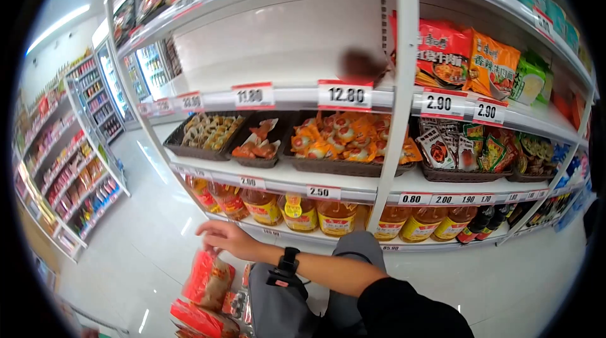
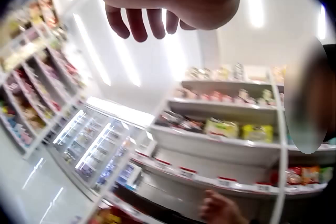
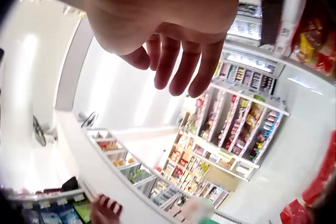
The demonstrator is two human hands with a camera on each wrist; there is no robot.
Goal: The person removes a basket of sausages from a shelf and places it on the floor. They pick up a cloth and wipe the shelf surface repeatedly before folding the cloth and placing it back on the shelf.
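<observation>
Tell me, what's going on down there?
Someone seems to be crouching beside a shop shelf. Their right hand is just above the red bags on the floor, fingers loose; I can't tell if it touches them. Their left hand is loosely open and holds nothing. Orange packets and big bottles sit on the shelf.

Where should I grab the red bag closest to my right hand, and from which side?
Probably by the end nearest the shelves, coming from above. That end of the red bag lies closest to your right hand, while a second red bag crowds the other end and your leg is to the right. Its packaging looks soft, so a full, gentle grip should suit.
</observation>
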